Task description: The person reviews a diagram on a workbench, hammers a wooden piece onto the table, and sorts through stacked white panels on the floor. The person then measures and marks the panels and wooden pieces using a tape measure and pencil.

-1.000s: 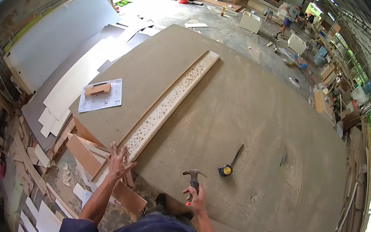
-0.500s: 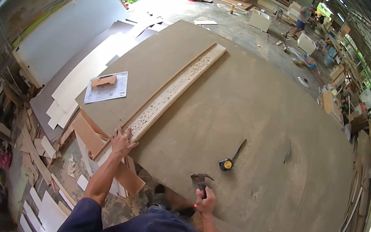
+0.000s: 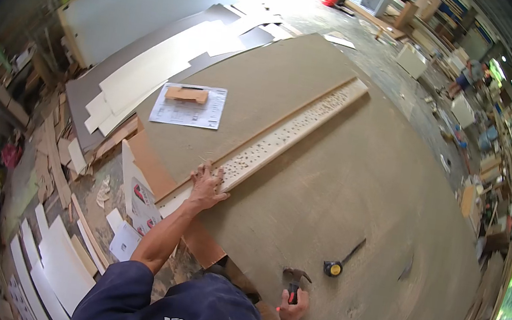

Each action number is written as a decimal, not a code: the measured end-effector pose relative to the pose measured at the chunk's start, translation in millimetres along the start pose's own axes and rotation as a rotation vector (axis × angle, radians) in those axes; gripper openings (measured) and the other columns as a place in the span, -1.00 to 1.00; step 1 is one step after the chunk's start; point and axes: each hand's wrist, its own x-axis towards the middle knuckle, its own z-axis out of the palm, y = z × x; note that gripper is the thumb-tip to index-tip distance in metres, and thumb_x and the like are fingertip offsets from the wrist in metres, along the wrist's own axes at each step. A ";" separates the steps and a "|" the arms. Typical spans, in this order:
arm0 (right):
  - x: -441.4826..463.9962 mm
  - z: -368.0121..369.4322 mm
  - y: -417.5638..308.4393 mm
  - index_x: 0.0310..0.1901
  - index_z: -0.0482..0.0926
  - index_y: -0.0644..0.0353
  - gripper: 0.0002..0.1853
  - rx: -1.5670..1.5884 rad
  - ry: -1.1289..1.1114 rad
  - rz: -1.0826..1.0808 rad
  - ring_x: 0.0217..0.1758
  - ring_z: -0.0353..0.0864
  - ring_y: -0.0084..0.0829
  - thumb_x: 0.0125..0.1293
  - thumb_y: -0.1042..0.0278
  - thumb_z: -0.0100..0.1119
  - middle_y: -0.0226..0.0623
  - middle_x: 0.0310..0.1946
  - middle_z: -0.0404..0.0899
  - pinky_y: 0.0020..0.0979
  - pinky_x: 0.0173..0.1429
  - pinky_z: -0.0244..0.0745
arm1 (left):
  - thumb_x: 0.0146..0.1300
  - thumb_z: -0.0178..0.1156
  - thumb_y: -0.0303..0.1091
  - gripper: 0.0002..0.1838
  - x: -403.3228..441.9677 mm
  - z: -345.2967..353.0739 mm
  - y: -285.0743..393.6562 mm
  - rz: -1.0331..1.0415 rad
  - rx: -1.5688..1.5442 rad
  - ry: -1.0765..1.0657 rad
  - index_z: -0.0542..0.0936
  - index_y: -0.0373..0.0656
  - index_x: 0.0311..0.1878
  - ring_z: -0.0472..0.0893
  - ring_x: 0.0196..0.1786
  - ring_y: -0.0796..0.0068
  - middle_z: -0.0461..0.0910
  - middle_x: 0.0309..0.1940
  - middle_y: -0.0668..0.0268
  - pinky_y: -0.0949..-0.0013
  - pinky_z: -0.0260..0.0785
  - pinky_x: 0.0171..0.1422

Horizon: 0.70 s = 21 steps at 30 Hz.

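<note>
My left hand [image 3: 207,188] lies with spread fingers on the near part of a long, narrow, light board [image 3: 285,139] dotted with many small dark pieces. A thin wooden strip [image 3: 287,122] runs along the board's left edge. In my right hand [image 3: 293,308] is a claw hammer [image 3: 296,280], its head at the tabletop near the front edge. To the right of the hammer sits a black and yellow tape measure [image 3: 333,268]. Printed paper [image 3: 187,114] lies left of the board, with a small wooden block [image 3: 186,94] on it.
The large brown worktop [image 3: 381,197] spans the middle. Pale sheets [image 3: 152,63] and a large white panel [image 3: 147,4] stand at the left. Offcuts [image 3: 56,256] litter the floor. Another person [image 3: 471,75] is at the far right, near white boxes [image 3: 412,61].
The view has turned, so the table appears rotated. My left hand stays on the board, its fingers now farther up it. My right hand still holds the hammer, now lower in view.
</note>
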 end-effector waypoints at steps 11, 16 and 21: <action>28.5 -2.5 -15.5 -0.20 0.62 0.25 -0.64 -0.294 -0.041 -0.068 -0.28 0.55 -0.06 0.00 0.21 0.40 -0.12 -0.30 0.49 -0.07 -0.20 0.46 | -0.11 0.45 0.16 0.01 26.7 -8.2 -34.4 0.067 0.010 -0.011 0.37 -0.07 0.44 -0.01 0.46 -0.06 0.01 0.46 -0.14 -0.16 -0.20 0.45; 24.1 -8.8 -37.4 -0.02 0.55 0.30 -0.51 -0.366 -0.039 -0.054 -0.03 0.49 0.00 0.03 0.21 0.37 -0.04 -0.11 0.45 -0.05 0.06 0.41 | -0.12 0.46 0.14 0.02 37.4 -18.8 -44.4 0.026 -0.003 -0.024 0.35 -0.04 0.45 0.01 0.50 -0.09 -0.02 0.50 -0.09 -0.17 -0.16 0.48; 8.0 -12.1 -31.2 0.11 0.46 0.35 -0.44 -0.289 0.009 -0.047 0.14 0.39 0.05 0.15 0.16 0.30 0.04 0.05 0.38 -0.04 0.25 0.31 | -0.02 0.41 0.16 -0.01 27.6 -11.9 -25.4 -0.020 0.018 -0.008 0.30 -0.01 0.49 -0.13 0.59 -0.10 -0.05 0.54 -0.11 -0.24 -0.26 0.53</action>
